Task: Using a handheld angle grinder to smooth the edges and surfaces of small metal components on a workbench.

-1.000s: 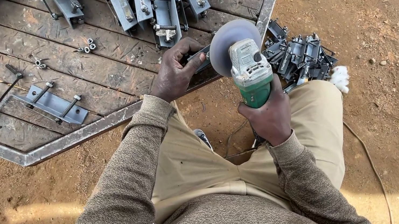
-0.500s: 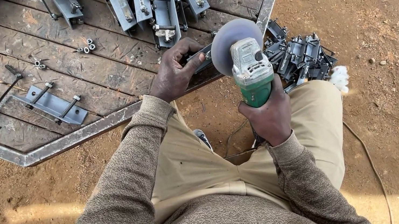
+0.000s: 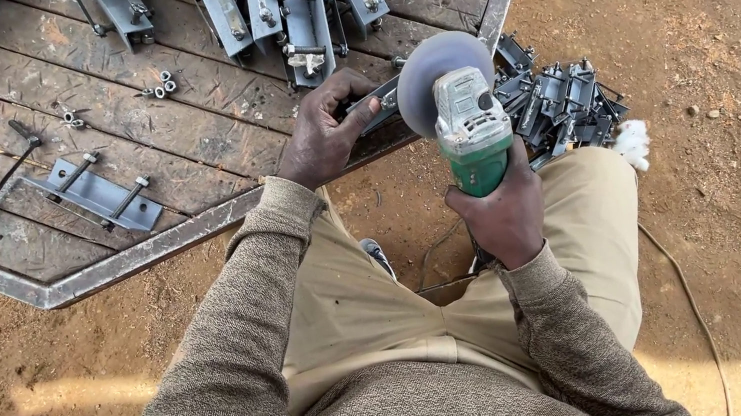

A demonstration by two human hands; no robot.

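A green angle grinder (image 3: pixel 473 134) is gripped around its body by the right hand (image 3: pixel 501 215), fingers wrapped tight, its grey disc (image 3: pixel 429 76) set against a small metal bracket (image 3: pixel 380 101). The bracket is held by the closed fingers of the left hand (image 3: pixel 324 132) at the edge of the steel-framed plank platform (image 3: pixel 172 121). A heap of similar brackets (image 3: pixel 565 103) lies just beside on the dirt ground (image 3: pixel 740 173).

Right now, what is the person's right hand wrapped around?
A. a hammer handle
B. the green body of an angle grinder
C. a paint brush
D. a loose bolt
B: the right hand grips the green body of the angle grinder, whose grey disc points toward the small metal bracket that the left hand holds at the edge of the steel plate.
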